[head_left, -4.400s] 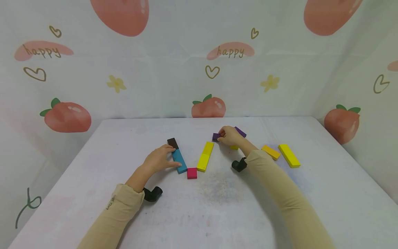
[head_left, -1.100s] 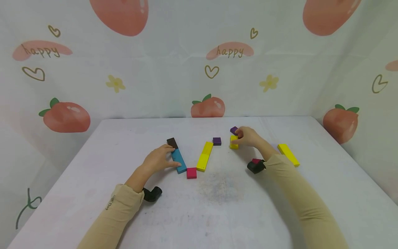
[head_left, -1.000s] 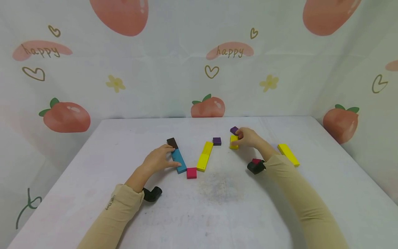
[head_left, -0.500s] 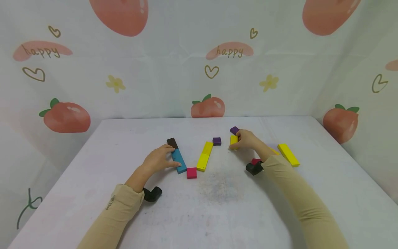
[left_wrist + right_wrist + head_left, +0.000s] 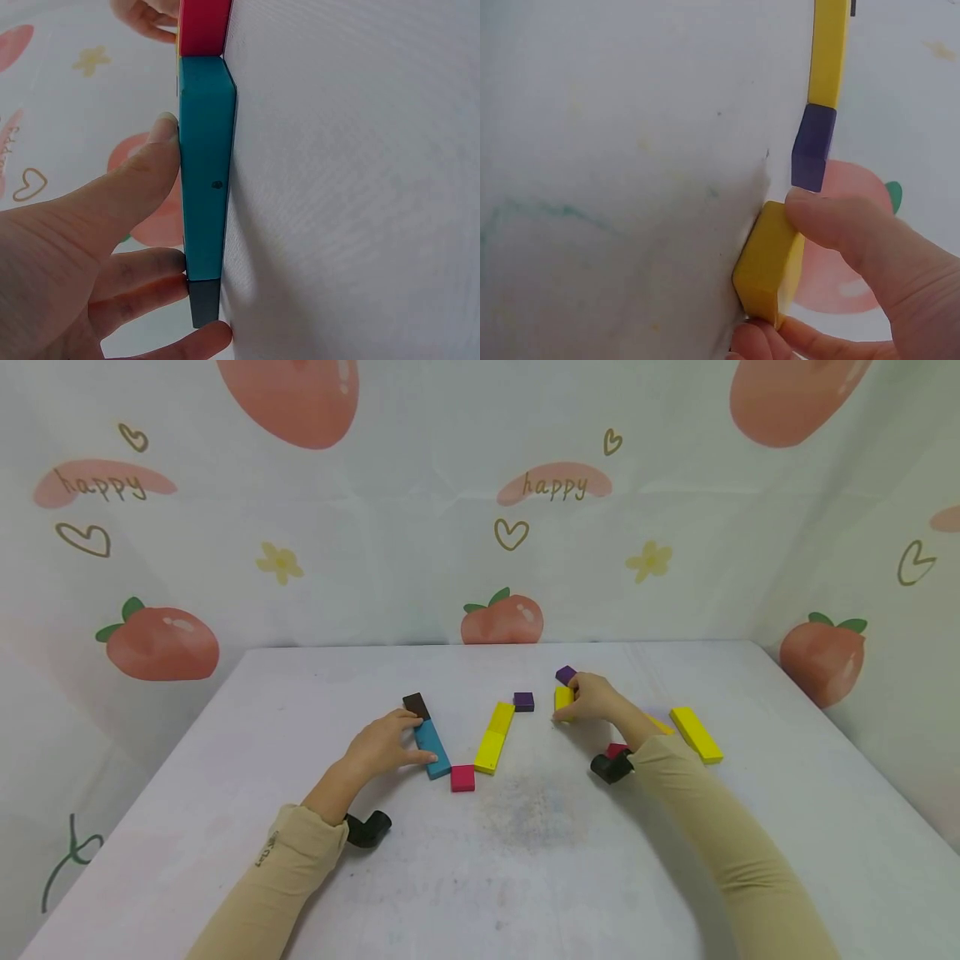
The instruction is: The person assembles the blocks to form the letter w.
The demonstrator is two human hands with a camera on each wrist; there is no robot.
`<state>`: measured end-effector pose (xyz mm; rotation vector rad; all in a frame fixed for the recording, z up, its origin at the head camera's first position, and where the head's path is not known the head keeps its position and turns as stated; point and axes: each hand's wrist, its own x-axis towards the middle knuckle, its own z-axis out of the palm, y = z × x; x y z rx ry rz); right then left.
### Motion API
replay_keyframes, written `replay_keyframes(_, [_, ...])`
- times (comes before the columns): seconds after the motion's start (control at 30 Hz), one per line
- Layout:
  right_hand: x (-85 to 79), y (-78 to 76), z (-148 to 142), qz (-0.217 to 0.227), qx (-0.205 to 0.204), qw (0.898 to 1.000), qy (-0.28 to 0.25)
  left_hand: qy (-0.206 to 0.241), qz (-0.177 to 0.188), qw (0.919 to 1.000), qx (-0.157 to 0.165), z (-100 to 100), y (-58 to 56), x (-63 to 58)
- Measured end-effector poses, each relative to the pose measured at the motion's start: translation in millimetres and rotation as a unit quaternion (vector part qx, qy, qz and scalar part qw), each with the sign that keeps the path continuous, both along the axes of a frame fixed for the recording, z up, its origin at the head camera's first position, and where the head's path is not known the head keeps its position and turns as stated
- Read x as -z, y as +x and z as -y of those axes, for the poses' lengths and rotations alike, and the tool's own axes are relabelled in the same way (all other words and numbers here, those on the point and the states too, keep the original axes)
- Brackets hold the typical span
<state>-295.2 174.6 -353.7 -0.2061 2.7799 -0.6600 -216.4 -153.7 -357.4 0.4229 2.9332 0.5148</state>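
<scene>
My left hand lies along a blue block, thumb and fingertips resting on its top face. A black block adjoins its far end, with one fingertip by that block's end in the left wrist view. Beyond the blue block's near end is a red block, followed by a line of yellow blocks and a dark purple block. My right hand pinches a short yellow block between thumb and fingers. Another purple block lies just behind it, partly covered by the fingers.
On the right lie a long yellow block and an orange-yellow block partly under the right forearm. A red piece shows beside the black wrist camera. A printed cloth hangs behind the white table.
My right hand has left the dark purple block at the end of the line and moved right to the short yellow block; its thumb has since shifted to the near end. The left hand stays put.
</scene>
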Motion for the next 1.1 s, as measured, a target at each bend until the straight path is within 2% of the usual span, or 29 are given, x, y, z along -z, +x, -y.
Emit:
replay_keyframes(0.5, [-3.8, 2.9, -1, -0.01, -0.039, 0.999, 0.005, 0.0, -0.001, 1.0, -0.003, 0, 0.4, -0.4])
replay_keyframes(0.77, [-3.2, 5.1, 4, 0.008, -0.061, 0.998, -0.004, 0.005, 0.002, 1.0, -0.003, -1, 0.8, 0.2])
replay_keyframes(1.1, [-3.8, 10.9, 6, 0.004, -0.098, 0.995, -0.009, 0.001, 0.0, 1.0, -0.002, 0, 0.1, 1.2])
